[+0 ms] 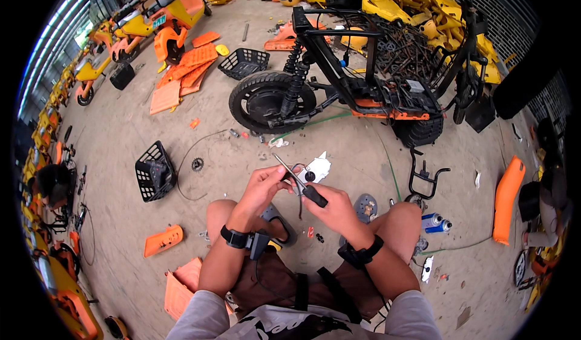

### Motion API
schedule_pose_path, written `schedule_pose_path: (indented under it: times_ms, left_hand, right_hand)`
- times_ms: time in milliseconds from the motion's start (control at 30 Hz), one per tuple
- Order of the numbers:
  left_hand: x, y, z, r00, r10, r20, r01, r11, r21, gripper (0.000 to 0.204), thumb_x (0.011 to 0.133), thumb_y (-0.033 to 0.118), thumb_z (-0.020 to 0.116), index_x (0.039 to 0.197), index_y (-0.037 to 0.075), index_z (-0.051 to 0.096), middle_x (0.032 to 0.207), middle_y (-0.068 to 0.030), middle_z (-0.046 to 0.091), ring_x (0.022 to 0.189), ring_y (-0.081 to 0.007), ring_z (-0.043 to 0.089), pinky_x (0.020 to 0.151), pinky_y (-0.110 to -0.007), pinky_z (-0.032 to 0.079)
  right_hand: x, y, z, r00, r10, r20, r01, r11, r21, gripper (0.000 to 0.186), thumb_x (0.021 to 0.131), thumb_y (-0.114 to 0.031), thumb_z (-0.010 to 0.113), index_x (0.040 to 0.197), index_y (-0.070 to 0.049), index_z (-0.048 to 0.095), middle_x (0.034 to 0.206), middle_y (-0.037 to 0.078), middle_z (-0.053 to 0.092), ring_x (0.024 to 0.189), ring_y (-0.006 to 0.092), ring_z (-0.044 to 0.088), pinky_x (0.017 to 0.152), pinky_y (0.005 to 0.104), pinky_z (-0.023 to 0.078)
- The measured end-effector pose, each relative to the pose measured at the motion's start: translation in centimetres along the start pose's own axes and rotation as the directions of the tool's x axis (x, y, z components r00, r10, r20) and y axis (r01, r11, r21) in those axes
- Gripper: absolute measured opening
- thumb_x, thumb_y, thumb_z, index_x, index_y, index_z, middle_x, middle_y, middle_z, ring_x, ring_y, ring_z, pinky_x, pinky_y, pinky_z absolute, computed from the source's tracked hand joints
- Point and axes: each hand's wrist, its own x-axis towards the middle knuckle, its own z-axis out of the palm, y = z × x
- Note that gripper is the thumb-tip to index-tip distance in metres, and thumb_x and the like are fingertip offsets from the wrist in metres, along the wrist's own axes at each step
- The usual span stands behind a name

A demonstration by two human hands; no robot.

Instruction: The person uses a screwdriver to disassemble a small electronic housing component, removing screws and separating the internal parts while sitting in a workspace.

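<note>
In front of me, my right hand is closed around the black handle of a screwdriver. Its metal shaft slants up and left, past the fingertips of my left hand. Those fingers are pinched on a small grey metal part, from which a thin dark cable hangs. The part's exact kind is too small to make out, and the fingers hide some of it. Beyond my hands a white torn sheet lies on the floor.
A stripped scooter frame stands ahead, with yellow panels heaped behind it. Black baskets and orange panels lie to the left. Spray cans and a black tubular bracket are at my right.
</note>
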Motion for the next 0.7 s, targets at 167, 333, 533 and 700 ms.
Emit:
schedule_pose_path:
  times_ms: [167, 333, 533, 700]
  left_hand:
    - [0.5, -1.3, 0.0, 0.996, 0.036, -0.085, -0.017, 0.976, 0.218, 0.018, 0.090, 0.010, 0.068, 0.103, -0.002, 0.066, 0.099, -0.0070, 0.067, 0.083, -0.0112, 0.060, 0.071, -0.027, 0.051]
    - [1.0, -1.3, 0.0, 0.998, 0.001, -0.062, 0.014, 0.973, 0.232, 0.025, 0.088, 0.001, 0.066, 0.112, -0.004, 0.064, 0.100, -0.0069, 0.067, 0.089, -0.0127, 0.062, 0.081, -0.029, 0.050]
    - [0.5, -0.9, 0.6, 0.997, 0.081, 0.007, -0.081, 0.971, 0.226, 0.034, 0.094, 0.008, 0.060, 0.126, -0.004, 0.058, 0.108, -0.0146, 0.068, 0.093, -0.0222, 0.066, 0.086, -0.036, 0.051]
    - [0.2, -0.7, -0.8, 0.997, 0.063, 0.043, -0.072, 0.967, 0.245, 0.037, 0.098, 0.013, 0.056, 0.130, -0.004, 0.055, 0.110, -0.0187, 0.067, 0.087, -0.0237, 0.068, 0.083, -0.035, 0.052]
  right_hand:
    - [-0.1, 0.4, 0.2, 0.998, -0.059, -0.023, 0.056, 0.992, -0.117, 0.030, 0.082, -0.021, 0.069, 0.109, -0.007, 0.066, 0.084, 0.017, 0.067, 0.075, 0.0348, 0.066, 0.066, 0.0400, 0.052]
    - [0.3, -0.4, -0.5, 0.999, 0.049, -0.008, -0.050, 0.993, -0.111, 0.027, 0.082, -0.019, 0.068, 0.107, -0.007, 0.066, 0.083, 0.017, 0.067, 0.070, 0.0352, 0.065, 0.063, 0.0402, 0.052]
    - [0.0, 1.2, -0.7, 0.957, 0.289, 0.003, -0.279, 0.921, 0.272, 0.025, 0.088, -0.022, 0.067, 0.104, -0.003, 0.064, 0.072, 0.007, 0.064, 0.057, 0.0202, 0.062, 0.055, 0.0309, 0.049]
    - [-0.2, 2.2, -1.5, 0.797, 0.561, 0.225, -0.518, 0.441, 0.733, 0.030, 0.094, -0.023, 0.058, 0.115, -0.002, 0.058, 0.080, 0.005, 0.062, 0.055, 0.0102, 0.054, 0.049, 0.0255, 0.046]
